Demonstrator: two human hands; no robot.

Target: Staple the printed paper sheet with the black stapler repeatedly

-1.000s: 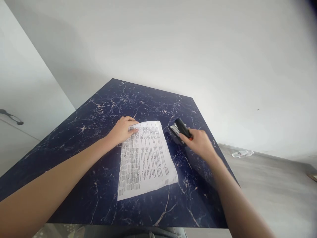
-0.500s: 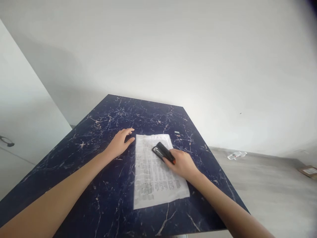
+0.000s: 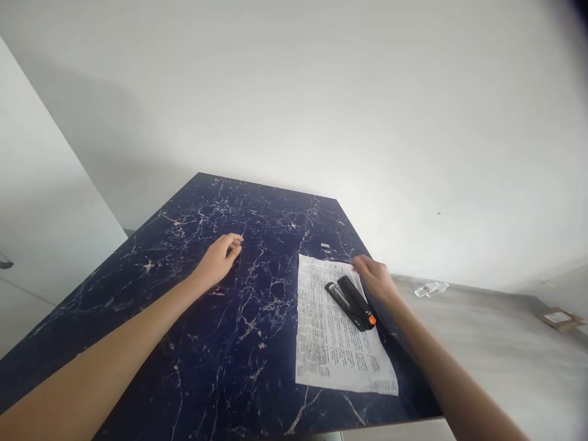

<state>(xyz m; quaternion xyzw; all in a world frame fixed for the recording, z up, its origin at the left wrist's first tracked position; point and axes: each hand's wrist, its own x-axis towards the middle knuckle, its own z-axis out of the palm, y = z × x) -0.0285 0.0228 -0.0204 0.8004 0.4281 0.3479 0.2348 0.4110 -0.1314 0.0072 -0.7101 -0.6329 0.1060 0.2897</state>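
Observation:
A black stapler (image 3: 351, 303) with an orange tip at its near end lies slanted on a printed sheet of paper (image 3: 316, 349). My right hand (image 3: 375, 278) is just beyond the stapler's right side, by the sheet's upper right edge, apart from the stapler. Its fingers are curled and slightly smeared, so I cannot see what is between them. My left hand (image 3: 219, 257) rests over the table left of the sheet, fingers loosely bent, with a gap to the thumb and nothing held. Just past the sheet's top edge lies a small strip of staples (image 3: 325, 246).
The dark blue marble-patterned table (image 3: 257, 220) reaches to a white wall (image 3: 294, 92). On the floor to the right are crumpled clear plastic (image 3: 430, 289) and a brown package with a white label (image 3: 561, 318). A white panel with a dark handle (image 3: 5, 264) stands at left.
The sheet and stapler have shifted right and slightly toward me. My right hand has let go of the stapler and moved right and away. My left hand's fingers have drawn closer together.

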